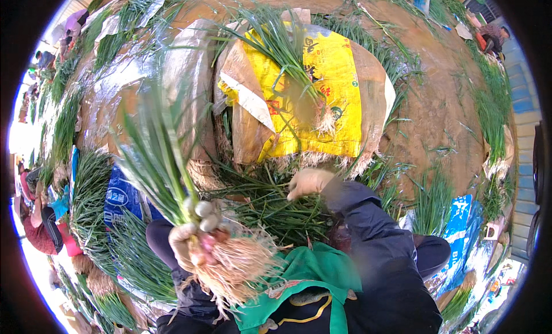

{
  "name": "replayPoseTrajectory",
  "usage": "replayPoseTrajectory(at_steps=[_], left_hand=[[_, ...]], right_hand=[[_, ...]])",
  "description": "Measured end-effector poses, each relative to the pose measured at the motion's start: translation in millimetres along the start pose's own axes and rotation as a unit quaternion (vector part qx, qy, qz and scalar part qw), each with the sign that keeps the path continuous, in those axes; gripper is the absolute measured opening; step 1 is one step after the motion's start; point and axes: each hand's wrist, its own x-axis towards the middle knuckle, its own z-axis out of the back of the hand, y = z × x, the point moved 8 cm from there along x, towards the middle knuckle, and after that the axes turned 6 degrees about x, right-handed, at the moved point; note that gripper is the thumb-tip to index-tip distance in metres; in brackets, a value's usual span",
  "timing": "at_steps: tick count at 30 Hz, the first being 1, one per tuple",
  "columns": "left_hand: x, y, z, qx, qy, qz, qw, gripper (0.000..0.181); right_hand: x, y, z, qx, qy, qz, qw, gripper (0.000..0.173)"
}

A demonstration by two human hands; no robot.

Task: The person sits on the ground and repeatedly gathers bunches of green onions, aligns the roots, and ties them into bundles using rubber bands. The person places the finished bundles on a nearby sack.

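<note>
My left hand is closed around a bunch of green onions, its leaves pointing up and its pinkish bulbs and long pale roots toward my lap. Several of its fingertips look pale or covered. My right hand is bent over the loose green leaves before me; whether it pinches a leaf I cannot tell. A smaller bunch of green onions lies on the yellow printed sack, roots toward me. Rooted ends stick out below the sack's near edge.
A blue printed sack and piled green onions lie on the left. On the right are a light-blue sack and more onions. People sit or bend among rows at both far sides. Wet brown floor shows scattered leaves.
</note>
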Motion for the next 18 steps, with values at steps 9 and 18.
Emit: replayPoseTrajectory(at_steps=[9, 18], left_hand=[[95.9, 26.9, 88.7, 0.071, -0.019, 0.080, 0.994, 0.067], [54.9, 32.3, 122.1, 0.063, -0.084, 0.061, 0.993, 0.066]], right_hand=[[-9.0, -206.1, 182.0, 0.221, -0.707, -0.014, 0.672, 0.029], [8.4, -91.2, 117.9, 0.658, -0.276, 0.198, 0.672, 0.024]])
